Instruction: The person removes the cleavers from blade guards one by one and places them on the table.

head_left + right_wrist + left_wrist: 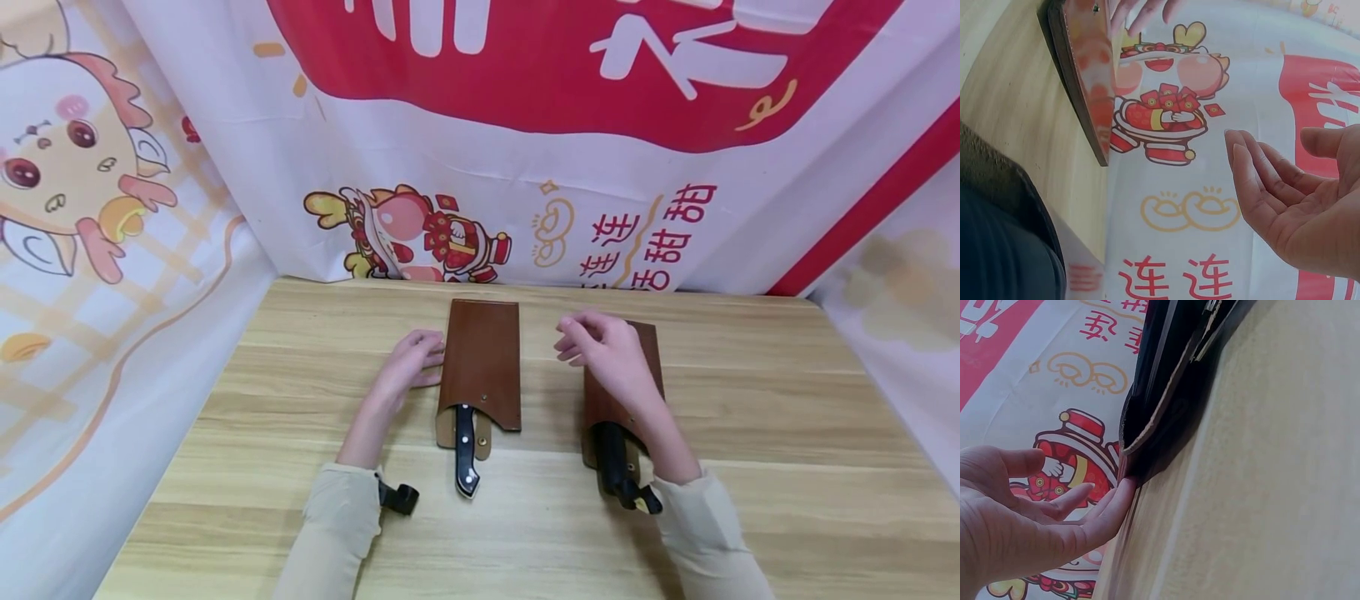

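Observation:
A brown leather sheath (482, 354) lies on the wooden table, and the black riveted handle of a knife (466, 450) sticks out of its near end. My left hand (408, 362) is at the sheath's left edge with relaxed fingers; in the left wrist view a fingertip (1127, 487) seems to touch the sheath's edge. To the right lies a second brown sheath (602, 406), partly hidden by my right arm. A thick black handle (611, 458) protrudes from it; the tool inside is hidden. Above this sheath my right hand (603, 346) hovers, fingers loosely bent, holding nothing.
The wooden table (300, 400) ends at a printed white and red cloth (465, 150) hanging behind it. Another printed cloth (172, 275) hangs along the left side. A black wrist strap mount (399, 498) sits on my left wrist.

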Action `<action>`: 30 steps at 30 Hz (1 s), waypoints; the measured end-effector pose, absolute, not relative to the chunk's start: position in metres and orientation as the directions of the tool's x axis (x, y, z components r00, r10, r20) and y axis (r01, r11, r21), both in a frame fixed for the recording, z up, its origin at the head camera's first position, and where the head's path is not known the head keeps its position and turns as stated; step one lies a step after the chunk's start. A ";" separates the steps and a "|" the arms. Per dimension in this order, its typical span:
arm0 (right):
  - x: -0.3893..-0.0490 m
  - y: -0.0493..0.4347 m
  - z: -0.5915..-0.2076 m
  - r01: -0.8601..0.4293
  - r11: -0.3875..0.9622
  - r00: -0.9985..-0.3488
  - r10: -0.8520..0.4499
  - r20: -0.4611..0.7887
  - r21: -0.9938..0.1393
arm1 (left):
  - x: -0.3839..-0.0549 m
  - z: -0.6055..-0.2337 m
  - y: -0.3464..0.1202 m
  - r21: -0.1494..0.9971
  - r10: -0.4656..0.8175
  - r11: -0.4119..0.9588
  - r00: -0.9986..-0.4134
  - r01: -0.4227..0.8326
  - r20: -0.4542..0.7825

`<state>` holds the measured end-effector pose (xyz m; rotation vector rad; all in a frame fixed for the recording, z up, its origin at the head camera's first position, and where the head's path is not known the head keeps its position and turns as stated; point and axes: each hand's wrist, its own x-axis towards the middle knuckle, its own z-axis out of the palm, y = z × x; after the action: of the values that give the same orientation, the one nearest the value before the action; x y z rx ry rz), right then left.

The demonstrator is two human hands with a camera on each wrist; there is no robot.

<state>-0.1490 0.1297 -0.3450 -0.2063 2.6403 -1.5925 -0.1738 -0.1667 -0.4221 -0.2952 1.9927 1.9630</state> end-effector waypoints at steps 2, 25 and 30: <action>-0.149 0.128 -0.347 -0.084 0.457 -0.990 -0.142 0.020 -0.886 | -0.174 -0.423 -0.167 0.928 0.080 0.029 -0.925 -0.371 -0.372; -0.145 0.106 -0.361 -0.098 0.433 -0.980 -0.197 0.012 -0.896 | -0.172 -0.422 -0.168 0.927 0.083 0.020 -0.924 -0.374 -0.374; -0.144 0.101 -0.364 -0.092 0.418 -0.978 -0.208 0.004 -0.904 | -0.171 -0.422 -0.169 0.927 0.084 0.021 -0.923 -0.376 -0.376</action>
<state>-0.1441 0.1007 -0.3637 -0.2713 2.5523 -1.6159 -0.1711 -0.1686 -0.4222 -0.2991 1.9792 1.9693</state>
